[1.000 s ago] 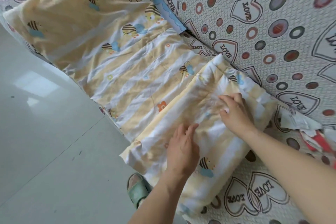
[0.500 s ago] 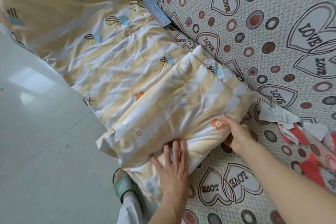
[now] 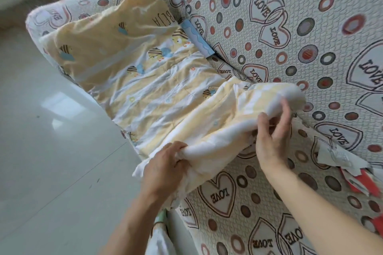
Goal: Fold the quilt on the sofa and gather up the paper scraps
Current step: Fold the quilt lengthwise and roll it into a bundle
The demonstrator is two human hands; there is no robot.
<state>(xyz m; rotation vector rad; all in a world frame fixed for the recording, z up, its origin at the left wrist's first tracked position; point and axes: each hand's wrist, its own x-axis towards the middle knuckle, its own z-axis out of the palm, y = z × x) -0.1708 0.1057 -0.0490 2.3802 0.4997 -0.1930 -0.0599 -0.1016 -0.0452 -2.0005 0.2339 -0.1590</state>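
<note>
A yellow and white striped quilt (image 3: 145, 80) with bee prints lies along the sofa seat, its near end folded into a thick bundle. My left hand (image 3: 163, 168) grips the front corner of that folded end. My right hand (image 3: 273, 132) holds the far side of the fold, thumb and fingers curled round the raised white edge. Torn paper scraps (image 3: 339, 159), white and red, lie on the seat at the right, against the backrest.
The sofa (image 3: 269, 16) has a cover printed with LOVE hearts and circles. A blue strip of paper (image 3: 196, 40) sticks out where seat meets backrest. Pale tiled floor (image 3: 51, 151) lies left of the sofa. A green slipper (image 3: 160, 216) shows below my left arm.
Both hands went from lying flat on the folded end to gripping its near edge and lifting it off the seat. The view has swung up and right.
</note>
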